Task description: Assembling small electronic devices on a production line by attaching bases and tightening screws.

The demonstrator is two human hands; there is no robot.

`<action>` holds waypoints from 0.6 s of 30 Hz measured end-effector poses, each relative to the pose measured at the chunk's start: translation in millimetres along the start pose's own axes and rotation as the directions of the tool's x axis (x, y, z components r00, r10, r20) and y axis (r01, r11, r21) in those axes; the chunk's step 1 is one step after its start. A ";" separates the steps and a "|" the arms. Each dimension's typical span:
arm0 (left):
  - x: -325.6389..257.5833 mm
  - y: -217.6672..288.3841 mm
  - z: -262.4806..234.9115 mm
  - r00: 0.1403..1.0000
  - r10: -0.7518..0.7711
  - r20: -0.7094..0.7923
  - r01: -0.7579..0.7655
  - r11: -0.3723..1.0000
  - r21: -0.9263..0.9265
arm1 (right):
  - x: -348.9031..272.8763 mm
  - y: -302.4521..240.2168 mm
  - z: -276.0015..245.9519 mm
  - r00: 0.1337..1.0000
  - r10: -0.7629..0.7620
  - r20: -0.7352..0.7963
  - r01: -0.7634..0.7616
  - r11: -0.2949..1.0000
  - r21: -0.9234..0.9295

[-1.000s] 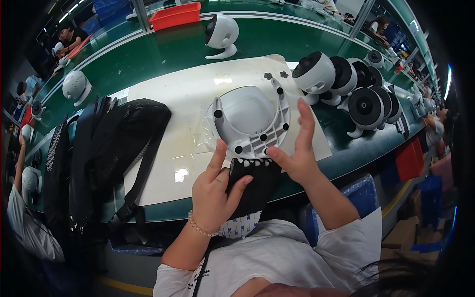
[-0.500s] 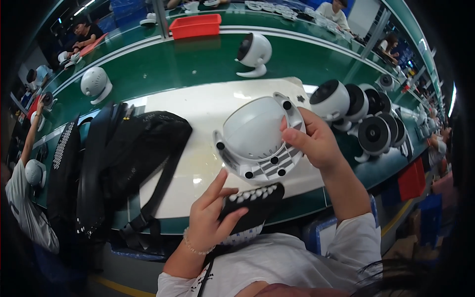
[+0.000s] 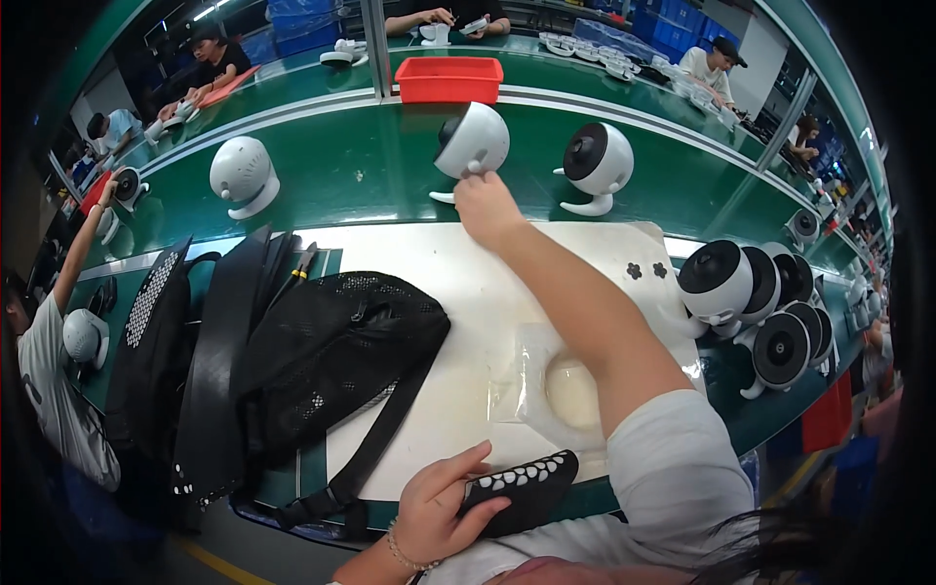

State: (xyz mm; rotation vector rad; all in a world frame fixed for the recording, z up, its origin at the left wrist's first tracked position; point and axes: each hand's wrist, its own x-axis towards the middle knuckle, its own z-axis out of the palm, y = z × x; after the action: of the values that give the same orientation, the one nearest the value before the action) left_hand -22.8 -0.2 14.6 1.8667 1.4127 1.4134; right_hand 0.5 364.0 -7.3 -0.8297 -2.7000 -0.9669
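My right hand reaches to the far side, its fingers closed at the underside of a white ball-shaped device with a black front and curved foot. That device stands on the green surface beyond the white mat. To its right is a similar white device, its black disc facing partly toward me. Near the front edge, my left hand has a black piece with a row of white ovals between thumb and fingers. I cannot make out what kind of piece this is.
A black bag with straps covers the mat's left side, yellow-handled pliers behind it. Clear plastic film lies on the mat. Several white devices crowd the right. A red tray stands at the back. Co-workers sit around.
The white device held upside down over the mat is gone from there. My right hand has moved far forward to the green surface, where two devices now stand. The view has shifted.
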 end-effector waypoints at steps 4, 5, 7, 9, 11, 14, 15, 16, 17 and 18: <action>1.8 -0.4 -2.0 1.000 -0.003 0.002 0.003 1.000 0.002 | -14.3 12.7 -10.3 0.957 0.160 0.242 -0.237 0.912 0.335; 2.2 -0.6 -2.9 1.000 -0.002 0.001 0.002 1.000 0.000 | -25.0 23.4 -17.2 0.919 0.207 0.335 -0.321 0.887 0.333; 1.9 -0.6 -1.7 1.000 0.000 0.009 -0.001 1.000 0.015 | -46.7 53.0 -29.6 0.821 0.292 0.491 -0.450 0.860 0.240; -1.4 -3.7 -0.8 1.000 -0.002 0.027 0.002 1.000 0.010 | -76.0 85.2 -15.7 0.788 0.378 0.486 -0.476 0.874 0.093; 1.4 -1.3 1.1 0.999 -0.004 0.045 0.004 1.000 0.012 | -117.7 109.4 32.5 0.815 0.466 0.344 -0.501 0.865 0.017; 0.9 0.4 1.0 1.000 0.024 -0.015 -0.023 0.996 0.084 | -128.3 118.6 44.1 0.813 0.453 0.366 -0.496 0.868 0.025; 1.4 2.4 1.2 1.000 0.019 -0.019 -0.017 0.996 0.092 | -129.6 121.6 40.8 0.823 0.449 0.349 -0.504 0.860 0.081; 2.8 4.7 1.4 1.000 -0.020 -0.018 0.022 0.996 0.085 | -130.8 123.2 38.8 0.832 0.445 0.332 -0.510 0.849 0.137; 4.6 7.4 1.6 0.998 -0.057 -0.016 0.058 0.995 0.077 | -131.7 124.6 38.1 0.853 0.468 0.230 -0.514 0.832 0.210; 5.2 8.6 2.3 0.997 -0.079 -0.008 0.080 0.995 0.061 | -132.3 125.3 38.0 0.868 0.496 -0.029 -0.471 0.840 0.271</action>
State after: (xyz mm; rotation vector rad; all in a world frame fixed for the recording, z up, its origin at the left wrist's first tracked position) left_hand -16.9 1.4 22.8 1.8234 1.5316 1.3522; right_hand 181.2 408.3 -11.6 -1.2809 -2.2802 -0.5132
